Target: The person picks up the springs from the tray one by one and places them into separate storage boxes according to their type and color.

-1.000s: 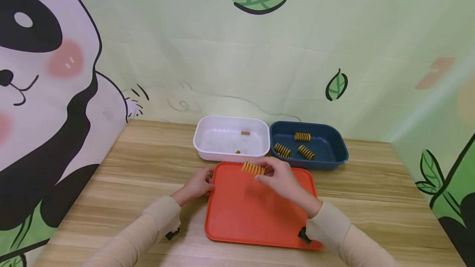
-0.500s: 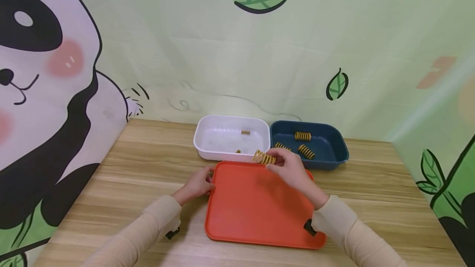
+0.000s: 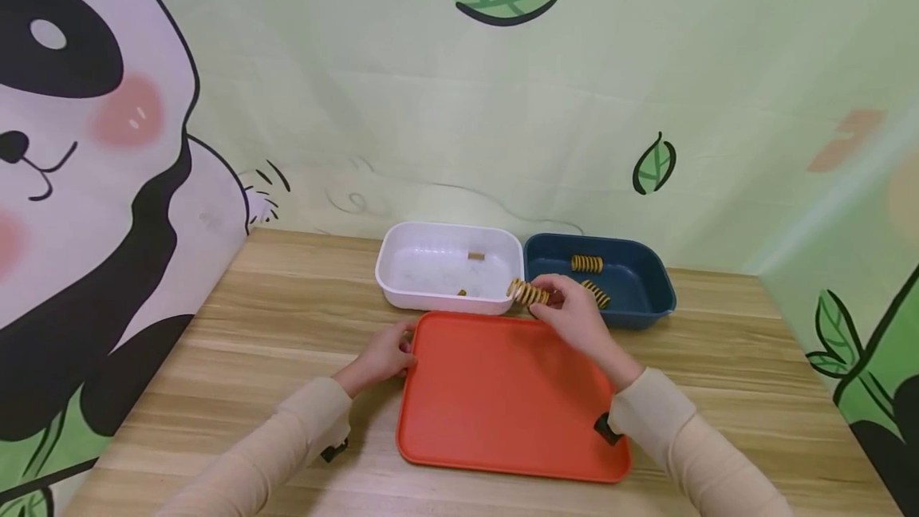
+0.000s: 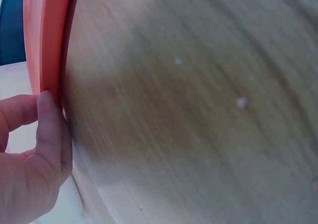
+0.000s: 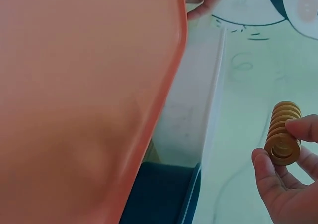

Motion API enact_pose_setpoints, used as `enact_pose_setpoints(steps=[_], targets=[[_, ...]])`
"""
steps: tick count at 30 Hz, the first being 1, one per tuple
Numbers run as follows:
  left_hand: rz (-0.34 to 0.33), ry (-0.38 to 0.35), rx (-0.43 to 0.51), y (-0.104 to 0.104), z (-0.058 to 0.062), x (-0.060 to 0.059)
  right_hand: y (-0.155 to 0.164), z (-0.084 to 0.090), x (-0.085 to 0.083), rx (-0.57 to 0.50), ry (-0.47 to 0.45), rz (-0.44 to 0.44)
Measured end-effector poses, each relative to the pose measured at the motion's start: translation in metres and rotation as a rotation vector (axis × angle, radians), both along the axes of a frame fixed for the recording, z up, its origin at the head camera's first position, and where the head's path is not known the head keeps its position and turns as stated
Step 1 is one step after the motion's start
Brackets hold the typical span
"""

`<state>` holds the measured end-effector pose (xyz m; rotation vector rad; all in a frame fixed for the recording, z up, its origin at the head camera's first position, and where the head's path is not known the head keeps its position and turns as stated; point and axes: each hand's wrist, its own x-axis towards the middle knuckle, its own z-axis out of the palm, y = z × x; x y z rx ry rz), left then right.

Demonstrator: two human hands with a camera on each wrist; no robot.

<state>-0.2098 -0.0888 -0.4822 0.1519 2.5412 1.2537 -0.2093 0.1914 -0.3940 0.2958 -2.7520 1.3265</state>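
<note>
Head camera looks down; both close wrist cameras share the orange tray (image 3: 502, 397).

The right hand (image 3: 574, 321) covers one end of the spring (image 3: 527, 293) and part of the blue bin (image 3: 649, 305), perhaps hiding a spring there. Two small brown bits in the white bin (image 3: 402, 290) are too small to tell. The left wrist view cuts off the left hand (image 4: 30, 164); its table (image 4: 198, 110) is blurred.
</note>
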Motion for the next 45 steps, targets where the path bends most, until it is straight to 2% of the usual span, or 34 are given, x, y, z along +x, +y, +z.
enact_pose_setpoints(steps=[7, 16, 25, 38, 45], targets=[[-0.002, 0.001, -0.009, -0.001, -0.001, -0.001, 0.007, -0.007, -0.011, 0.005, -0.010, -0.032], [-0.001, -0.009, -0.004, -0.001, 0.000, 0.000, 0.014, -0.009, -0.019, 0.011, 0.028, -0.044], [0.012, -0.005, 0.022, -0.001, -0.004, -0.002, 0.025, -0.013, -0.031, 0.048, -0.020, -0.102], [-0.001, -0.003, 0.016, -0.001, -0.001, 0.000, 0.037, -0.016, -0.042, 0.072, -0.056, -0.141], [0.002, 0.005, 0.017, -0.001, -0.001, 0.000, 0.044, -0.024, -0.052, 0.055, -0.120, -0.172]])
